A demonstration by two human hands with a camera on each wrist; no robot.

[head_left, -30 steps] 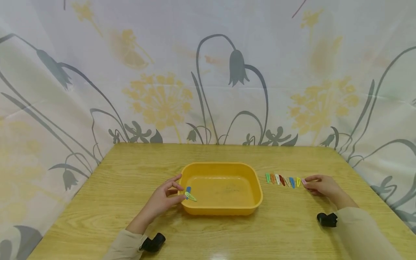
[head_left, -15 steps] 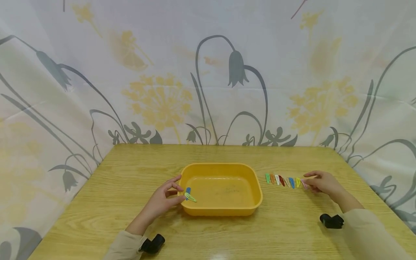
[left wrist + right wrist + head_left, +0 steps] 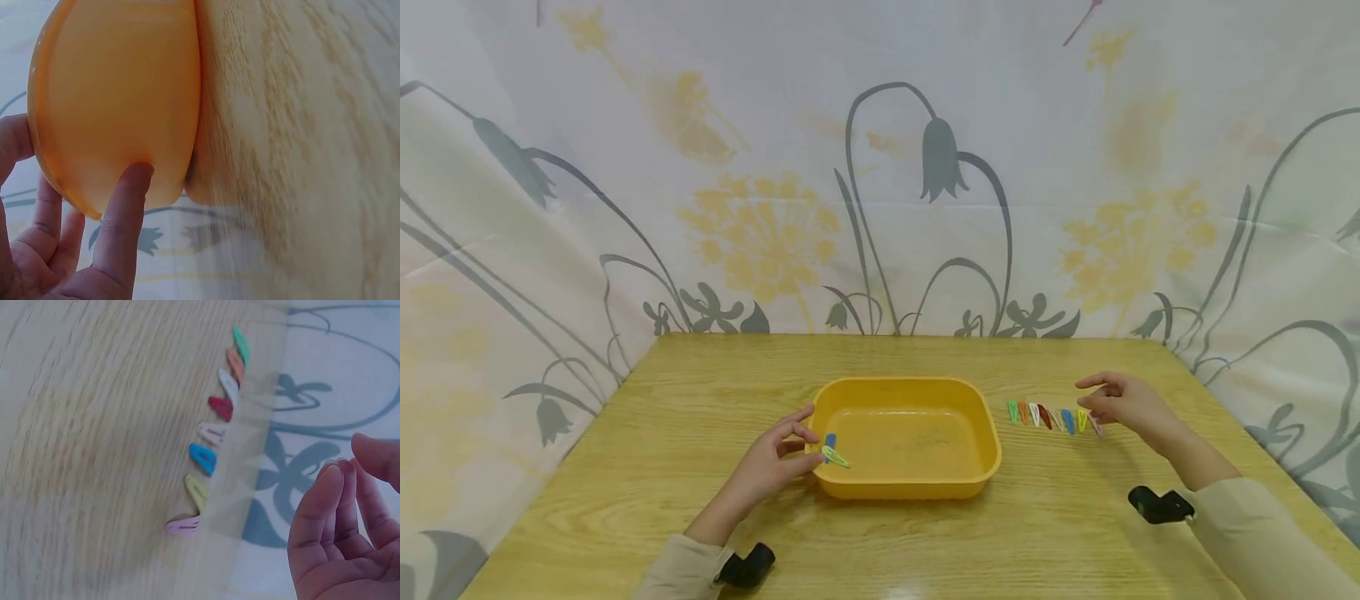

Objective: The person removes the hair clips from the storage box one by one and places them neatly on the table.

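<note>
Snap hair clips in several colours lie in a slanting row right of a yellow plastic basin (image 3: 910,489). They run from a green clip (image 3: 1012,412) through a red clip (image 3: 220,407) and a blue clip (image 3: 203,459) to a yellow clip (image 3: 196,491) and a pink clip (image 3: 183,525) at the near end. Just above that end hovers my right hand (image 3: 1123,406), fingers bent, thumb apart, holding nothing. My left hand (image 3: 769,463) holds the basin's left rim, one digit pressed on the outer wall. Close by, inside the basin, are a yellow-green clip (image 3: 835,457) and another blue clip (image 3: 830,442).
The wood-grain table (image 3: 722,367) ends at a flower-printed cloth (image 3: 895,208) behind it and on both sides. A black wrist device (image 3: 1161,505) is at the right sleeve, and another black device (image 3: 747,567) at the left one.
My right hand has let go of the pink clip at the row's near end, then lifted and moved slightly left. The left hand stays at the basin.
</note>
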